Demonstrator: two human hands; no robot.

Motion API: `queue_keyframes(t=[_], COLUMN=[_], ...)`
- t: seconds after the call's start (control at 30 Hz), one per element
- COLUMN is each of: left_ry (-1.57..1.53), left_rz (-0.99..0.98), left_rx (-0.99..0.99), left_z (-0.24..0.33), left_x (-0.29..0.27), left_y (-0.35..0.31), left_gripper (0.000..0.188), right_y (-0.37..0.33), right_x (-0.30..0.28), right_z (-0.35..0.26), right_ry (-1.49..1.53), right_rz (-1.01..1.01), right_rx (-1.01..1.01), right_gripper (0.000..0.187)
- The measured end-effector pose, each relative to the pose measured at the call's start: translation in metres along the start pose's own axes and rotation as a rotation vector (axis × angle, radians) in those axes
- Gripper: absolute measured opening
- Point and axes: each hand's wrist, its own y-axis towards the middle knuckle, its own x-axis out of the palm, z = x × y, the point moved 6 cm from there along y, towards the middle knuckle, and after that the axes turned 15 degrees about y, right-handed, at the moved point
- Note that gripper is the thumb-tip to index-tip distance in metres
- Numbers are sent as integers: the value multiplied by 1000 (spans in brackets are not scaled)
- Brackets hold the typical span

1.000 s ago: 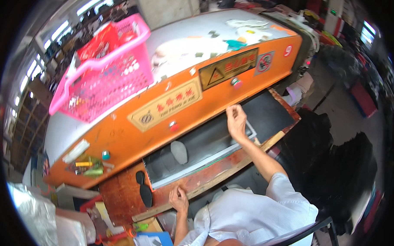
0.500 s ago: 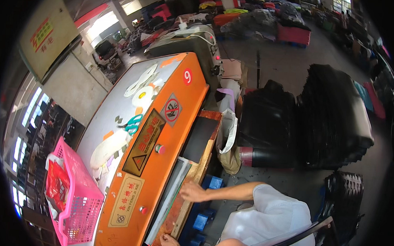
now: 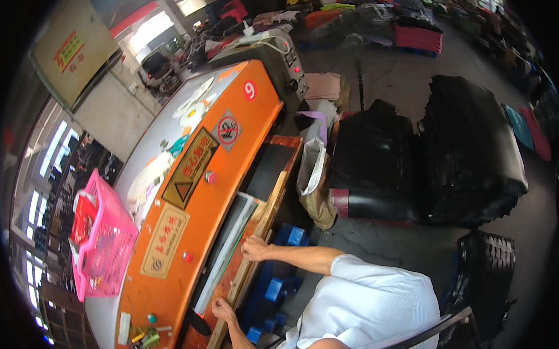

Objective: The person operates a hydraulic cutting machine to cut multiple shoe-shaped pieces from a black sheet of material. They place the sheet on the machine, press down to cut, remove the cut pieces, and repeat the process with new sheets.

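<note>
Your right hand point(image 3: 254, 248) sits on the wooden front edge point(image 3: 262, 235) of the orange press machine point(image 3: 185, 233), fingers curled together against the near end of the grey sheet point(image 3: 226, 243) lying in the machine's slot. Can't tell if it actually pinches the sheet or just presses on it. Your left hand point(image 3: 221, 309) is lower along the same wooden edge, fingers folded down on the wood, near the sheet's other end; grip unclear there too. The hands are well apart from each other, both along the machine's open side.

The sheet runs lengthwise under the orange hood, between the hood and the wooden edge.

On top of the machine: a pink plastic basket point(image 3: 101, 242) on the far left, with red stuff inside. Pale cut pieces point(image 3: 189, 103) are scattered on the grey top surface. A red button point(image 3: 210, 177) sits on the orange face, with a second smaller one point(image 3: 187, 256) lower down. Small tools point(image 3: 141, 337) lie at the bottom end of the hood.

A blue plastic crate point(image 3: 275, 285) sits under the wooden edge, by your legs. To the right are a pale sack point(image 3: 313, 175) and stacks of black sheet material point(image 3: 465, 150) on the floor. A black chair back point(image 3: 409, 339) is behind you.
</note>
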Motion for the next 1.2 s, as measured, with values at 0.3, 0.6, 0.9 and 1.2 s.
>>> queue_keyframes(t=[0.3, 0.6, 0.9, 1.2], left_ry=[-155, -19, -50, 131], left_rz=[78, -193, -312, -377], left_rx=[22, 106, -13, 32], left_z=[40, 85, 96, 105], left_x=[-33, -6, -21, -10], left_y=[-91, -31, -57, -50], left_gripper=[32, 50, 54, 70], right_y=[-64, 20, -6, 31], right_x=[-18, 87, 75, -1], right_z=[-52, -114, -116, -63], right_ry=[-76, -13, 68, 361], right_rz=[116, -168, -396, -238], right_rx=[33, -35, 74, 329], right_gripper=[39, 72, 74, 75])
